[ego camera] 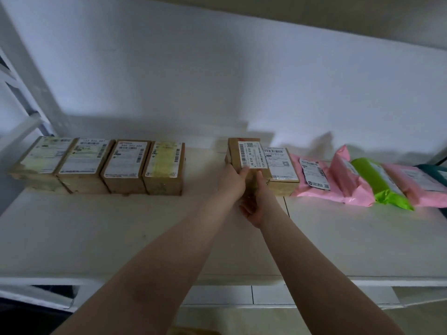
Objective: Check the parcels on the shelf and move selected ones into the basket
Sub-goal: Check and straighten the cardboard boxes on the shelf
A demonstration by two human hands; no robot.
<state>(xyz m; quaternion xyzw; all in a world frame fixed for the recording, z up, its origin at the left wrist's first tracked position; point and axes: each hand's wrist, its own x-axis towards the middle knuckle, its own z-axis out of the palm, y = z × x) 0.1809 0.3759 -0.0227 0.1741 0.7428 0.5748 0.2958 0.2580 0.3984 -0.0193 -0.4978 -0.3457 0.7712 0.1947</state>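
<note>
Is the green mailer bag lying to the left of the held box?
No, the green mailer bag lies right of the held box, among the pink bags.

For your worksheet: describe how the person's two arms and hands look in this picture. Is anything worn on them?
Both forearms are bare as far up as the frame shows: no sleeves in view. The left hand and the right hand wear no gloves, and no watch, bracelet or ring can be seen. The left forearm has a faint darker patch partway up. The picture is too soft to show the nails.

Head view, downward onto shelf [338,238]
</note>
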